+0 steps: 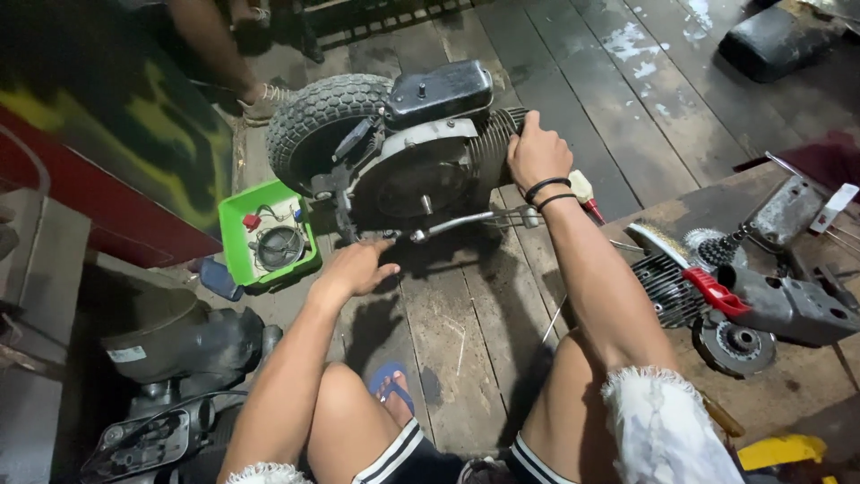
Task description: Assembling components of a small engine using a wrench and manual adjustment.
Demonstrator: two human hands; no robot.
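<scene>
Hands on a scooter engine [421, 152]: your right hand [537, 152] clasps its finned cylinder while your left hand [358, 267], fingers loosely spread, reaches toward the kickstart lever [466, 221] just ahead.

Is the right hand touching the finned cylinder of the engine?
Touching. The head view shows the right hand laid on the finned cylinder, its fingers curled over the top of the fins with no gap visible.

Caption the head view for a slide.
Right hand grips a scooter engine's finned cylinder; left hand reaches under it.
</scene>
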